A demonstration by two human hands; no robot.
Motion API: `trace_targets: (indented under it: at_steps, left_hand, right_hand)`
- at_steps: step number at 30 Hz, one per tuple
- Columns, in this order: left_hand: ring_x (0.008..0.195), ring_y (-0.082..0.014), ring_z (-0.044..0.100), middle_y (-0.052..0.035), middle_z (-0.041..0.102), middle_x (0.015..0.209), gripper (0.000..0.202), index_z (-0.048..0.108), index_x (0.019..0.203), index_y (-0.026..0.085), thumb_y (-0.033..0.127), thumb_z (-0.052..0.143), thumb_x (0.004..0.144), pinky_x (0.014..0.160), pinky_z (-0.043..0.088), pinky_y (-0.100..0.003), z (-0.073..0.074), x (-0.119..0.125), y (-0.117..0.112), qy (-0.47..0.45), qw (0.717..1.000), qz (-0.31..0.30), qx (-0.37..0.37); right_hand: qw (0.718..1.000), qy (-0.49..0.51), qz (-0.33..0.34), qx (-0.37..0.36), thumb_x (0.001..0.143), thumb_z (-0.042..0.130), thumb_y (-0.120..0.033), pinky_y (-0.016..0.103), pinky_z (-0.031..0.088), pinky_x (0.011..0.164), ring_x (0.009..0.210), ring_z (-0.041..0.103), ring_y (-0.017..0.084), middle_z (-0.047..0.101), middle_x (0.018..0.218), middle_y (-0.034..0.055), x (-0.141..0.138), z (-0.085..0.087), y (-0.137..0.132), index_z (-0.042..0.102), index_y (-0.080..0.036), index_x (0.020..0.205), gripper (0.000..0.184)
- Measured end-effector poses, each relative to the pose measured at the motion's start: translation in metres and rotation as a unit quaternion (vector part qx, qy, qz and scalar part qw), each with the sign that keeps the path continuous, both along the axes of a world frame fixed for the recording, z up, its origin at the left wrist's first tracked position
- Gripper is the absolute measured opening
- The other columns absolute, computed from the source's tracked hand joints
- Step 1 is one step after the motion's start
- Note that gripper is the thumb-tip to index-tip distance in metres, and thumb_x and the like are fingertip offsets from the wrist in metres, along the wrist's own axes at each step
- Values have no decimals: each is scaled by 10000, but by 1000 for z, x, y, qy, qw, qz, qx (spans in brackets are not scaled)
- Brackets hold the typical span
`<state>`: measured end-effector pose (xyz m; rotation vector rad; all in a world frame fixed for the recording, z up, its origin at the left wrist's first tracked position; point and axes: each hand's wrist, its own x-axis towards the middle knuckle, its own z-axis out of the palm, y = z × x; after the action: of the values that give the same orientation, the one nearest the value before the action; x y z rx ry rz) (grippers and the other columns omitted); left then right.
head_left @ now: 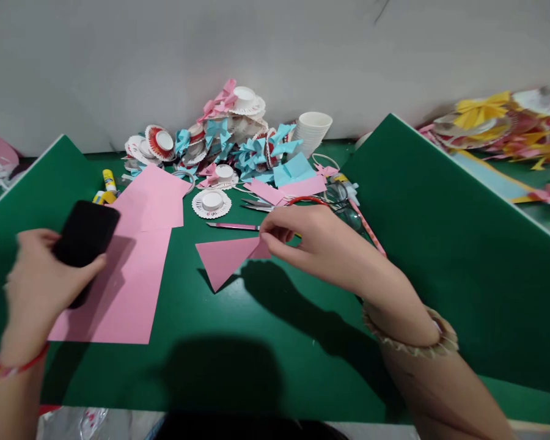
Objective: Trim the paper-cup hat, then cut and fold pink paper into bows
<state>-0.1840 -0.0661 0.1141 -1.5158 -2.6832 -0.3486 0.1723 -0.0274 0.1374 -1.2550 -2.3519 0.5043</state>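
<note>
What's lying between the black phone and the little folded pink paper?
In the head view, a big flat pink paper sheet lies there, then a strip of bare green table.

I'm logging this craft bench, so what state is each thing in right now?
left hand, closed around the black phone.
right hand, fingertips pinching the folded pink paper.
folded pink paper, creased, on the green table.
pink sheets, flat, overlapping.
white cups, upright, stacked.
glue stick, standing upright.
</note>
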Motion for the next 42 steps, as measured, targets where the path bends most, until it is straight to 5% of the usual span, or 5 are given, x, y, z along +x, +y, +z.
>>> trace_targets:
  at_steps: [6,16,31,37,42]
  left_hand:
    - [1056,-437,546,-252,507,1178,718,306,1164,104,651,465,727,735,469,-464,-15,44,47,14,986,-112,-119]
    - [1122,-454,486,-300,496,1195,772,307,1264,12,529,529,735,853,426,-489,-29,44,56,21,987,-139,-76]
    - [1179,-493,423,-322,419,1265,945,241,1299,-14,675,520,716,883,404,-553,-24,15,64,-38,986,-137,-92]
    - [1115,-248,537,-96,580,1208,521,549,1139,176,523,607,755,956,412,-360,-6,83,56,-208,876,-430,-72]
    - [724,-124,600,-15,675,791,217,626,804,163,244,449,900,692,437,-234,6,171,53,-233,788,-566,72]
  right_hand:
    - [1000,-4,4,2,802,475,-149,238,334,573,604,513,116,617,675,36,1,0,-1,602,-156,711,157]
    - [1000,-7,2,-26,803,469,-137,244,336,568,606,515,117,623,692,36,-2,-3,2,608,-151,722,162]
    - [1000,-7,-5,-23,818,478,-150,243,363,571,620,540,122,640,710,33,-2,-8,5,626,-152,753,162]
    - [1000,23,-4,19,819,485,-148,232,378,545,585,537,112,639,696,29,-2,-12,7,613,-158,748,147]
    - [996,65,-17,57,811,480,-158,238,418,542,576,559,119,647,676,24,0,-7,8,595,-177,710,155]
